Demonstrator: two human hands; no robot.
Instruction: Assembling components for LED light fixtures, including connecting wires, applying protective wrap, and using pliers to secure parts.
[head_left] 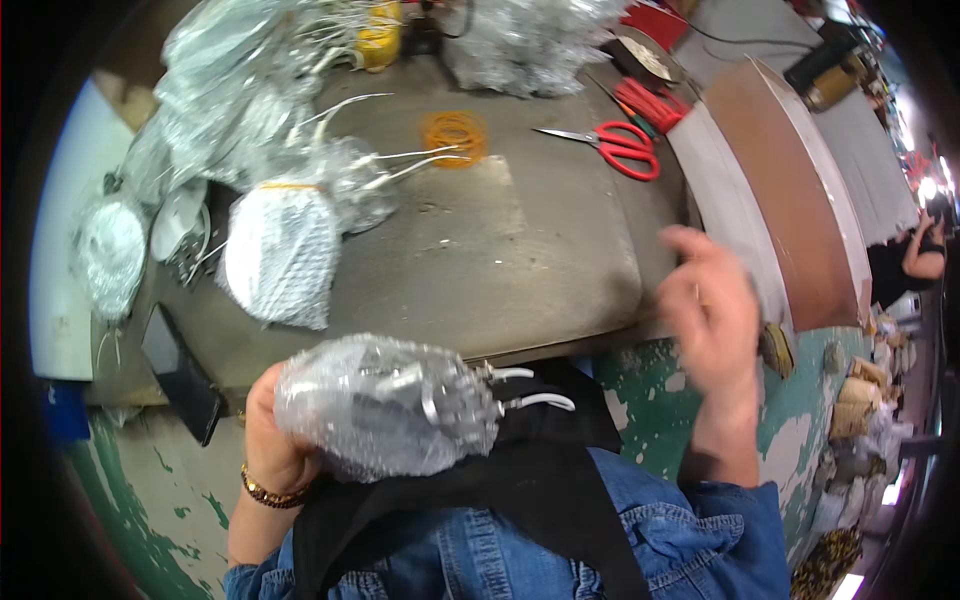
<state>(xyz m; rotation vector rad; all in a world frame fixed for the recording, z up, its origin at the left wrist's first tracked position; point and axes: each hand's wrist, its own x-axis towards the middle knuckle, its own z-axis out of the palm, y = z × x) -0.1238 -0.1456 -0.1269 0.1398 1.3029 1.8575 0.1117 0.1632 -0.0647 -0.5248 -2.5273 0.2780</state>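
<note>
My left hand [268,438] grips a clear plastic bag [385,405] stuffed with white cable parts, held just off the table's near edge above my lap. Two white cable ends [535,400] stick out of the bag's right side. My right hand [712,320] is blurred, raised at the table's right edge with fingers apart and nothing visible in it. A white bundle bound with a yellow band [280,250] lies on the grey worktable [500,260] ahead of the left hand.
Orange rubber bands [455,137] and red-handled scissors [620,147] lie further back. Several more clear bags [235,95] pile up at the back left. A brown board [790,190] leans at the right. A dark phone-like slab [185,375] sits near the left.
</note>
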